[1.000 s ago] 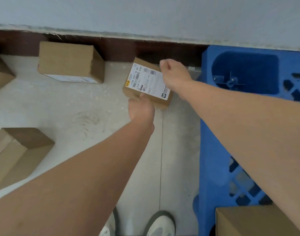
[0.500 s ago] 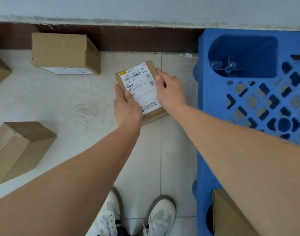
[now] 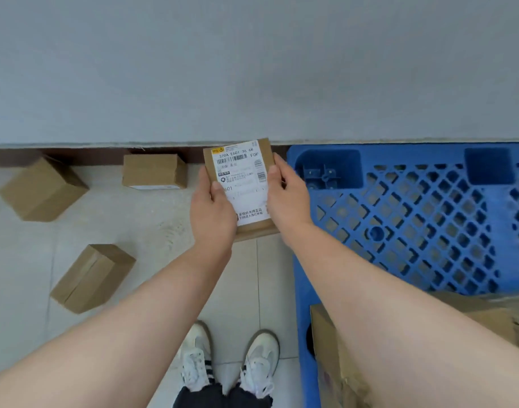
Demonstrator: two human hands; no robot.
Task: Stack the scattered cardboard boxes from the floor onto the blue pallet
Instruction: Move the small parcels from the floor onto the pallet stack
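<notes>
A small cardboard box (image 3: 243,175) with a white shipping label on top is held in the air in front of me. My left hand (image 3: 212,212) grips its left side and my right hand (image 3: 286,198) grips its right side. The blue pallet (image 3: 414,219), a plastic lattice, lies on the floor directly to the right of the box. Three more cardboard boxes rest on the floor to the left: one by the wall (image 3: 153,171), one at far left (image 3: 42,189), one nearer me (image 3: 92,278).
A cardboard box (image 3: 325,343) stands on the pallet's near corner, partly behind my right arm. A grey wall with a dark skirting (image 3: 87,156) runs along the back. My white shoes (image 3: 228,357) stand on the light tiles beside the pallet.
The labelled box has come up off the floor, held in both hands and turned upright. My view has risen and widened, showing more wall and pallet.
</notes>
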